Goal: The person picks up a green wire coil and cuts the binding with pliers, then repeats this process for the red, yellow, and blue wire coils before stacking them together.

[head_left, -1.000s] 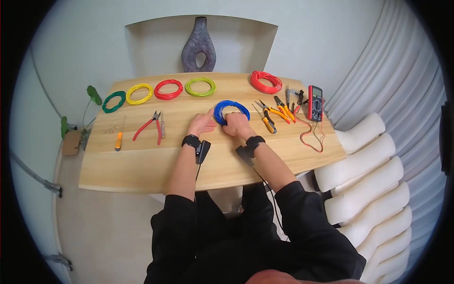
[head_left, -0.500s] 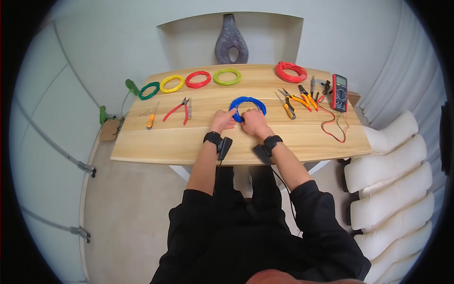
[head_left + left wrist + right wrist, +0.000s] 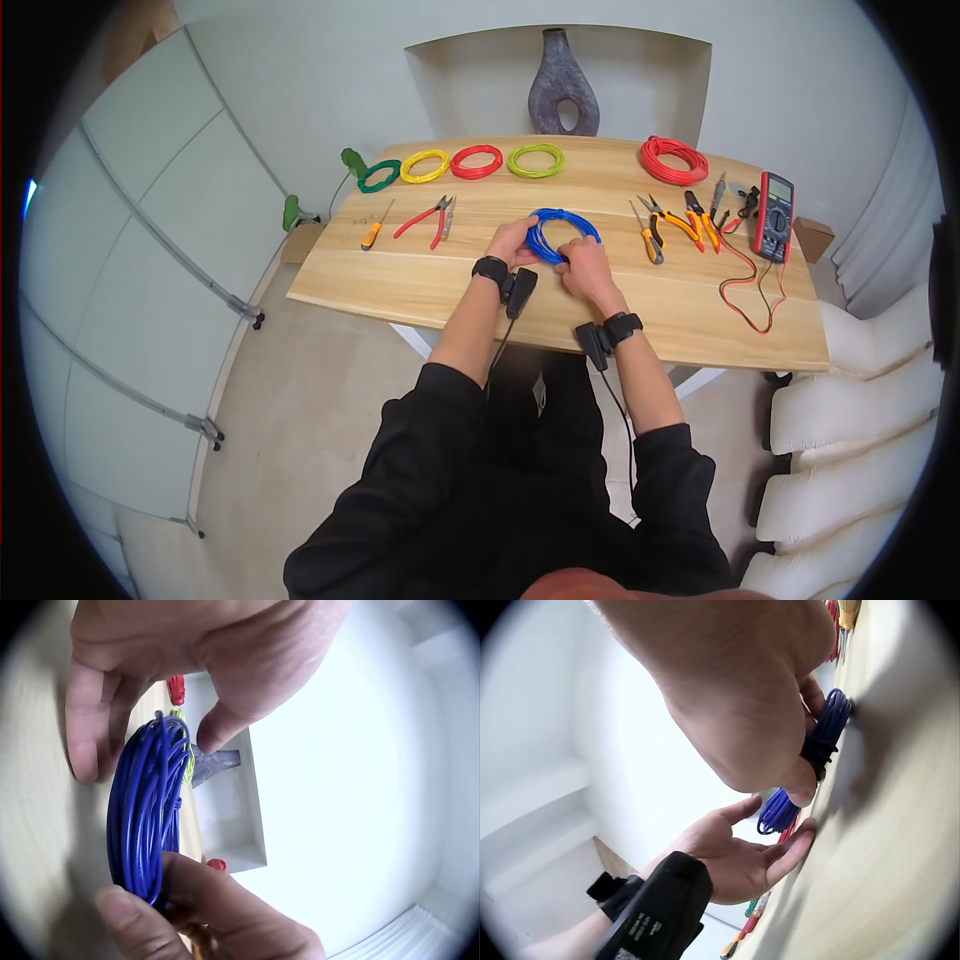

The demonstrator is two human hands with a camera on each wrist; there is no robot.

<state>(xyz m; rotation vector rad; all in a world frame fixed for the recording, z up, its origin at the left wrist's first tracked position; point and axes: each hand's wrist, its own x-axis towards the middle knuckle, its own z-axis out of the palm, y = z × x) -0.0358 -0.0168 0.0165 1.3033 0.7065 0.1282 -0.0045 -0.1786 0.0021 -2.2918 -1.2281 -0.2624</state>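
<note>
A coil of blue wire [image 3: 537,241] is tilted up from the wooden table in front of me. My right hand [image 3: 588,270] pinches its near edge between thumb and fingers. At the coil's left side is my left hand [image 3: 510,243], thumb and fingers spread to either side of it. In the left wrist view, the left fingers are extended beside the stacked blue loops [image 3: 139,814], not closed on them. A dark tie [image 3: 821,752] wraps the coil near the right fingers in the right wrist view.
Green, yellow, red and yellow-green wire coils line the back left; a larger red coil [image 3: 675,176] is at back right. An orange-handled screwdriver [image 3: 371,236] and red-handled cutters [image 3: 438,228] lie left. Several pliers and tools lie right, beside a multimeter [image 3: 775,225] with leads.
The left hand has moved up along the coil's left side, and the coil is now tilted up in the right hand's pinch. The head view has swung left.
</note>
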